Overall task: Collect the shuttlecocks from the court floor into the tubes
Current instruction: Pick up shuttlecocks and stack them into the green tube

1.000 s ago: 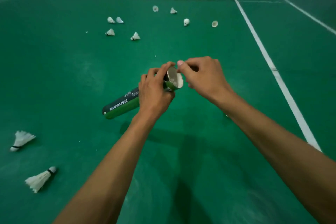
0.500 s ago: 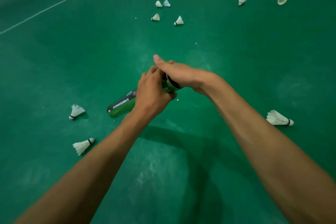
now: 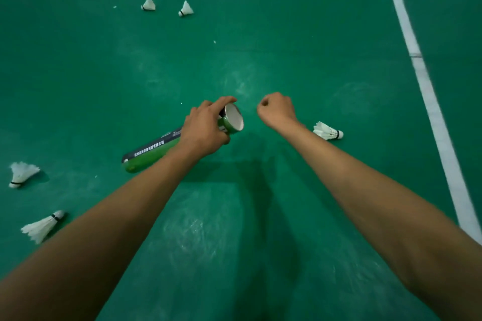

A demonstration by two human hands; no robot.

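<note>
**A:** Where are we with the tube?

**B:** Our left hand point(image 3: 206, 128) is clamped round the green shuttlecock tube point(image 3: 151, 150) just behind its open mouth. The mouth points to about 2 o'clock and the closed end to 8 o'clock. We see only the pale inner wall, so we cannot tell how full it is.

**A:** And our right hand?

**B:** Our right hand point(image 3: 276, 112) is just beside the mouth, at its 3 o'clock. Its fingers are curled into a fist with nothing showing in it.

**A:** Which one do we go for?

**B:** Probably the nearest shuttlecock point(image 3: 326, 131). It lies on its side on the court floor point(image 3: 287, 47) at 3 o'clock of our right hand, cork toward the white line point(image 3: 427, 91). A second shuttlecock point(image 3: 22, 173) and a third shuttlecock point(image 3: 43, 227) lie at 8 o'clock of the tube. A far cluster point(image 3: 186, 8) sits toward 12 o'clock.

**A:** How will it handle?

**B:** We judge it feather-light and fragile, and the white skirt would crush or fray under a squeeze. We'd pinch it at the firm cork base, or cup the skirt loosely, then feed it cork first into the mouth. The tube looks like light, stiff card. A grip near the mouth steadies it, provided we don't dent the rim.
</note>
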